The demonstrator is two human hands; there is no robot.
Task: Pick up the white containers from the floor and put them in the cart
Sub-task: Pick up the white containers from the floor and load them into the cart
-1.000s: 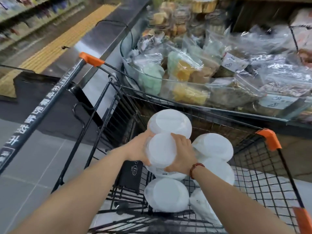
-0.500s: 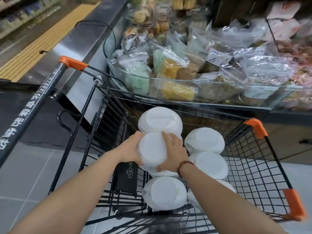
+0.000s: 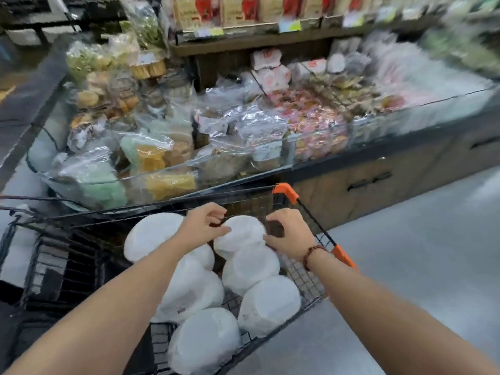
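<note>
Flanking one white container (image 3: 240,234) at the far right of the cart (image 3: 305,277), the hands are sitting apart as I am watching through the head camera. The left hand (image 3: 205,226) is curling its fingers loosely around nothing, fingertips touching the container's near rim. The right hand (image 3: 289,234), with a beaded bracelet (image 3: 311,253) circling its wrist, is arching over the other side, thumb lying against the white surface; I cannot tell whether it is gripping. The other white containers (image 3: 189,290) are lying packed against one another in the black wire basket below both forearms. An orange corner guard (image 3: 285,192) is capping the cart's far rim. Beyond it, bagged snacks (image 3: 151,155) are filling a glass-fronted display counter (image 3: 392,174), and grey floor (image 3: 419,280) is stretching to the right.
</note>
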